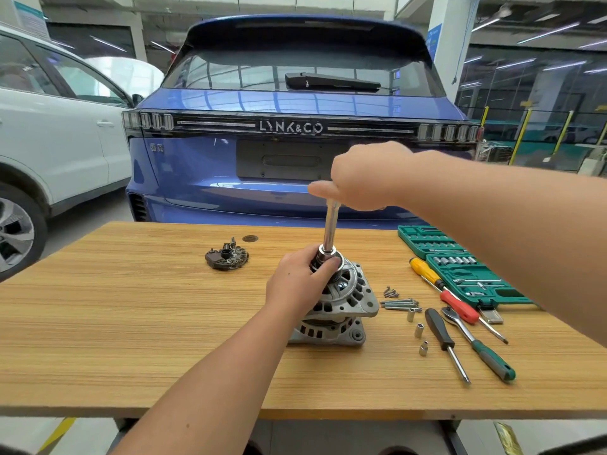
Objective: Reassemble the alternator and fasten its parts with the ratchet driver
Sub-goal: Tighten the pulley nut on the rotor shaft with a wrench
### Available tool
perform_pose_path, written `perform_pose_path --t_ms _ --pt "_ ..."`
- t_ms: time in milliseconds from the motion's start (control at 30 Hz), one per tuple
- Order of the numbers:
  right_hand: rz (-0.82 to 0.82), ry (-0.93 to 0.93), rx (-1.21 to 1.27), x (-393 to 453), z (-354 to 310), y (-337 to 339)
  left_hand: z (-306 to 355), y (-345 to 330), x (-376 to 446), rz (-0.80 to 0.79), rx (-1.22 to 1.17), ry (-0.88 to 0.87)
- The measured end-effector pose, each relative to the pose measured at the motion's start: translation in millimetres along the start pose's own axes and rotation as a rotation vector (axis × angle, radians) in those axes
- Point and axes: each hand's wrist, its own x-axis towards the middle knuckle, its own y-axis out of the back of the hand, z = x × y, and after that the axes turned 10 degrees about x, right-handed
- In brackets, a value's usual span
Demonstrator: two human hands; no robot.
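Left hand (pixel 300 280) grips alternator (pixel 341 310) pulley (pixel 328 262); right hand (pixel 364 178) grasps upright socket driver (pixel 330 228) seated on pulley nut. Step, apparently: tightening pulley. Next: turn driver, brace pulley.

A wooden table (pixel 131 339) fills the lower frame. At centre stands the alternator (pixel 341 307); upper left of it lies a rectifier plate (pixel 226 256). To the right lie bolts (pixel 399 303), small sockets (pixel 418 330), screwdrivers (pixel 445 339), a ratchet (pixel 476 343) and a green socket case (pixel 460 267).
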Motion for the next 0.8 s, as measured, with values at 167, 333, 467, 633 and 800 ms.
perform_pose_path --t_ms 167,333,467,633,800 --pt "-0.181 0.206 0.21 -2 10 17 1 0 0 0.0 -0.013 0.003" --pt "-0.099 0.123 0.002 1 3 6 0 0 0 -0.004 -0.011 0.002" --pt "-0.05 0.017 0.057 -2 1 2 -1 0 -1 0.008 -0.006 -0.001" --pt "-0.19 0.227 0.202 -3 7 14 -1 0 0 -0.006 -0.009 -0.001" --pt "-0.035 0.044 -0.01 4 3 -4 -2 0 0 -0.002 -0.018 -0.009"
